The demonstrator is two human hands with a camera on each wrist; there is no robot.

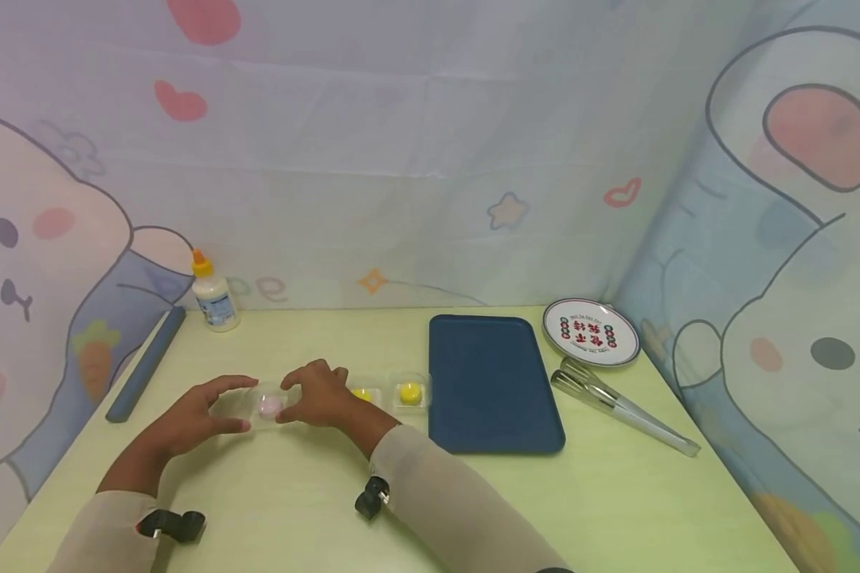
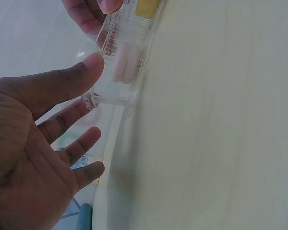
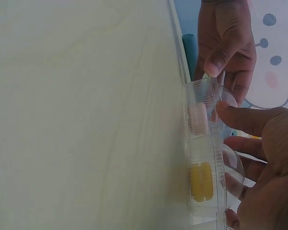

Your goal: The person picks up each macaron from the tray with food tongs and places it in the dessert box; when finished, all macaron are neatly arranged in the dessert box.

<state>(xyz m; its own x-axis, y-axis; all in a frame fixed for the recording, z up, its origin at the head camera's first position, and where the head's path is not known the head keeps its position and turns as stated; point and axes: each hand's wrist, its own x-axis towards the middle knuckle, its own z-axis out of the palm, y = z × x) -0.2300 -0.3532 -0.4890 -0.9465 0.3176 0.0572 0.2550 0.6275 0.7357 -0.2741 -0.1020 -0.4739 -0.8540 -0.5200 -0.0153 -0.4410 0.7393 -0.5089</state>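
A clear plastic box (image 1: 258,419) with a domed lid, holding a pink macaron (image 1: 268,408), sits on the table between both hands. My left hand (image 1: 193,418) grips its left side, thumb at the near corner and index finger at the far one. From the other side my right hand (image 1: 321,395) holds the same box, thumb low at the front edge and fingers arched over the back. Just right of it, a box with a yellow macaron (image 3: 201,182) is partly hidden by my right hand in the head view. Another yellow macaron (image 1: 410,393) lies in a third clear box (image 1: 425,403).
Right of the boxes lies a dark blue tray (image 1: 494,386). Beyond it are a white printed plate (image 1: 592,333) and metal tongs (image 1: 623,406). A glue bottle (image 1: 216,298) stands at the back left, near a blue-grey rod (image 1: 146,364) along the left edge.
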